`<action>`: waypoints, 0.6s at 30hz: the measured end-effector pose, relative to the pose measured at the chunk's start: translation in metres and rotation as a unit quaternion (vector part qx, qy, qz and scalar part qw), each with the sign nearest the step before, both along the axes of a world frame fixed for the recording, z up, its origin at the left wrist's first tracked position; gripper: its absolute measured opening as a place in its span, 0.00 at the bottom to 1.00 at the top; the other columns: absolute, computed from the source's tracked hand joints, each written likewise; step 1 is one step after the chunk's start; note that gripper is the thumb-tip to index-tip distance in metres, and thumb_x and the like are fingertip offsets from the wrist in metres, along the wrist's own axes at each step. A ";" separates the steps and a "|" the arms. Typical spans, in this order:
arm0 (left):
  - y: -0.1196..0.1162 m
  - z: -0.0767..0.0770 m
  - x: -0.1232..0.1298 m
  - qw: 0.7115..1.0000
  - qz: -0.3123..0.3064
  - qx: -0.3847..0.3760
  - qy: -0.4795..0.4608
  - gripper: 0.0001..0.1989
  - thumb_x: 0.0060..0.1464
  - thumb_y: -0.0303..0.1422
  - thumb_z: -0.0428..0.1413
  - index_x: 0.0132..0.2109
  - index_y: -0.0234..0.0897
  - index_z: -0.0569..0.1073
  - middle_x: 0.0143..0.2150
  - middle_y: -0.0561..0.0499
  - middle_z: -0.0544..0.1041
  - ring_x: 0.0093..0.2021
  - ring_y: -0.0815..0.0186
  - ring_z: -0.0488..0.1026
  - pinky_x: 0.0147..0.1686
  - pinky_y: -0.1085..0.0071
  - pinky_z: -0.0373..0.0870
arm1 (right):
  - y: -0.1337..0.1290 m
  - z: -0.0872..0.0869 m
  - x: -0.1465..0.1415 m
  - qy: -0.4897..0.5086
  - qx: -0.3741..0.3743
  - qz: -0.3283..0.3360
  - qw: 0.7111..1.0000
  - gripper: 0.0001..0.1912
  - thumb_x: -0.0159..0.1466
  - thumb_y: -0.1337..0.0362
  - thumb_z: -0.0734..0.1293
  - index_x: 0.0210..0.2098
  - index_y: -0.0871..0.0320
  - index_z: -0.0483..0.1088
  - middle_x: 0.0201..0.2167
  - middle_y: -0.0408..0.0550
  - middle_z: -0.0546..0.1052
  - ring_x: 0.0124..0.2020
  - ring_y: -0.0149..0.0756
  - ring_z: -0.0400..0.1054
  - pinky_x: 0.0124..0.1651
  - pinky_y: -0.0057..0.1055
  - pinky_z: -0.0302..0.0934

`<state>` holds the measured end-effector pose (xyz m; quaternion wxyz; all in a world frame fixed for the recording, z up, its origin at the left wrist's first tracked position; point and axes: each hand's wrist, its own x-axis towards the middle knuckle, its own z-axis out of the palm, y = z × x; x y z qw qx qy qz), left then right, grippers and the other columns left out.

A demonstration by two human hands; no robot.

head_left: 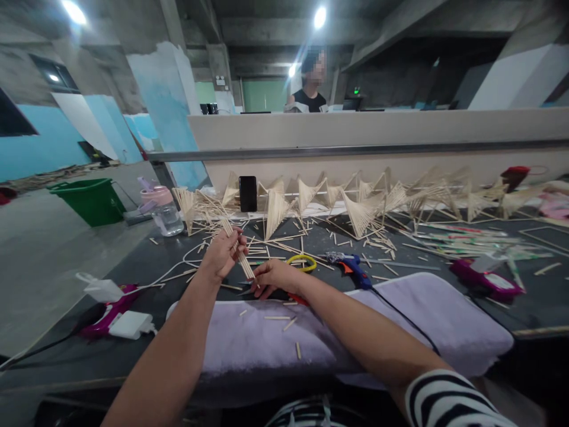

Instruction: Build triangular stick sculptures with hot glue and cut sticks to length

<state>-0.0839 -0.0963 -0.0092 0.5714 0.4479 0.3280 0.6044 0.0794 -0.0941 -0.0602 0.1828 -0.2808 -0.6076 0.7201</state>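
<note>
My left hand (pixel 226 252) is closed around a bundle of thin wooden sticks (pixel 244 265), which slants down to the right. At the bundle's lower end, the fingers of my right hand (pixel 271 277) are bent in and seem to pinch the stick tips; the exact contact is partly hidden. Beneath my right hand and wrist lies a red-handled tool (pixel 297 298), its pointed metal tips (pixel 245 289) showing to the left; most of it is covered. A roll of yellow tape (pixel 302 263) sits just behind the right wrist. A blue glue gun (pixel 353 268) rests to the right.
Fan-shaped stick structures (pixel 275 207) line the table's back, with loose sticks around. A black phone (pixel 248 194) stands among them. A water bottle (pixel 166 213) and power strips (pixel 104 314) are left. A lilac cloth (pixel 391 320) covers the front edge. A person (pixel 310 98) is beyond the partition.
</note>
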 end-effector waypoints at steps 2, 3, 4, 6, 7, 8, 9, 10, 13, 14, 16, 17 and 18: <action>-0.001 0.001 0.001 1.000 0.000 0.003 0.000 0.07 0.51 0.31 0.53 0.38 0.37 0.65 0.25 0.55 0.68 0.20 0.77 0.62 0.27 0.73 0.70 | -0.002 -0.001 -0.005 -0.037 0.027 -0.034 0.998 0.08 0.50 0.72 0.64 0.31 0.62 0.71 0.22 0.44 0.74 0.21 0.28 0.69 0.25 0.28 0.67; -0.001 0.001 0.001 1.000 -0.001 0.005 0.000 0.07 0.51 0.31 0.53 0.38 0.37 0.65 0.25 0.55 0.68 0.20 0.76 0.62 0.27 0.73 0.70 | -0.003 -0.001 -0.008 -0.058 0.041 -0.052 0.996 0.07 0.50 0.72 0.64 0.30 0.62 0.71 0.21 0.43 0.73 0.20 0.28 0.68 0.24 0.27 0.67; -0.001 0.001 0.002 1.000 -0.001 0.007 0.001 0.07 0.51 0.31 0.53 0.38 0.37 0.65 0.25 0.55 0.68 0.20 0.76 0.62 0.27 0.73 0.70 | -0.004 -0.001 -0.010 -0.077 0.053 -0.068 0.993 0.07 0.50 0.72 0.64 0.30 0.62 0.70 0.20 0.42 0.73 0.19 0.27 0.68 0.23 0.26 0.66; -0.002 0.001 0.002 1.000 0.000 0.009 0.003 0.06 0.51 0.31 0.53 0.38 0.37 0.65 0.25 0.55 0.68 0.20 0.76 0.62 0.27 0.73 0.70 | -0.005 -0.001 -0.014 -0.099 0.069 -0.087 0.989 0.05 0.51 0.71 0.64 0.28 0.62 0.70 0.19 0.41 0.72 0.17 0.27 0.67 0.21 0.25 0.65; -0.002 0.001 0.002 1.000 0.000 0.011 0.004 0.06 0.51 0.31 0.52 0.38 0.37 0.65 0.25 0.55 0.68 0.20 0.76 0.63 0.27 0.73 0.70 | -0.006 -0.001 -0.015 -0.103 0.073 -0.089 0.988 0.03 0.52 0.71 0.64 0.27 0.62 0.70 0.18 0.41 0.72 0.17 0.26 0.67 0.21 0.24 0.65; -0.002 0.002 0.003 1.000 -0.002 0.015 0.004 0.06 0.52 0.31 0.52 0.38 0.37 0.65 0.25 0.55 0.68 0.21 0.76 0.63 0.27 0.72 0.70 | -0.006 -0.001 -0.015 -0.104 0.075 -0.089 0.988 0.03 0.53 0.70 0.63 0.26 0.62 0.69 0.18 0.41 0.72 0.17 0.26 0.67 0.21 0.24 0.65; -0.002 0.002 0.003 1.000 -0.004 0.019 0.003 0.06 0.52 0.31 0.52 0.38 0.37 0.65 0.25 0.55 0.68 0.21 0.75 0.63 0.27 0.72 0.70 | -0.007 0.000 -0.015 -0.103 0.076 -0.088 0.988 0.03 0.53 0.69 0.63 0.25 0.62 0.69 0.18 0.41 0.72 0.17 0.26 0.66 0.21 0.24 0.65; -0.003 0.002 0.003 1.000 -0.006 0.024 0.002 0.07 0.52 0.32 0.52 0.39 0.37 0.65 0.26 0.55 0.68 0.21 0.75 0.63 0.27 0.72 0.70 | -0.007 0.000 -0.015 -0.100 0.075 -0.087 0.988 0.04 0.53 0.69 0.63 0.25 0.62 0.69 0.18 0.41 0.72 0.17 0.25 0.66 0.21 0.24 0.65; -0.003 0.003 0.003 0.999 -0.009 0.033 0.002 0.07 0.51 0.32 0.52 0.39 0.37 0.65 0.25 0.55 0.68 0.21 0.75 0.63 0.27 0.73 0.69 | -0.007 0.000 -0.014 -0.091 0.070 -0.089 0.989 0.03 0.53 0.69 0.64 0.26 0.62 0.69 0.18 0.42 0.72 0.17 0.25 0.66 0.21 0.23 0.65; -0.004 0.003 0.003 0.999 -0.009 0.033 0.003 0.07 0.51 0.32 0.52 0.39 0.37 0.65 0.25 0.55 0.68 0.20 0.76 0.63 0.27 0.74 0.69 | -0.007 0.000 -0.013 -0.089 0.068 -0.092 0.989 0.03 0.53 0.70 0.64 0.27 0.62 0.70 0.18 0.41 0.72 0.17 0.25 0.66 0.21 0.23 0.65; -0.004 0.003 0.003 0.999 -0.011 0.033 0.002 0.06 0.52 0.32 0.52 0.38 0.37 0.65 0.25 0.55 0.68 0.20 0.76 0.63 0.26 0.74 0.69 | -0.007 0.000 -0.013 -0.088 0.062 -0.093 0.990 0.04 0.53 0.70 0.64 0.28 0.62 0.70 0.18 0.41 0.71 0.17 0.25 0.66 0.22 0.23 0.65; -0.005 0.004 0.004 0.999 -0.012 0.032 0.001 0.06 0.52 0.32 0.52 0.39 0.37 0.65 0.25 0.55 0.68 0.20 0.75 0.63 0.26 0.74 0.69 | -0.007 0.000 -0.013 -0.086 0.060 -0.092 0.990 0.04 0.52 0.71 0.64 0.28 0.62 0.70 0.18 0.41 0.71 0.17 0.25 0.66 0.22 0.23 0.65; -0.005 0.004 0.004 0.999 -0.014 0.032 0.000 0.06 0.52 0.32 0.52 0.39 0.37 0.65 0.25 0.55 0.68 0.21 0.75 0.63 0.27 0.73 0.69 | -0.008 0.001 -0.012 -0.082 0.059 -0.090 0.991 0.04 0.53 0.71 0.63 0.28 0.62 0.70 0.18 0.41 0.71 0.17 0.25 0.67 0.22 0.23 0.65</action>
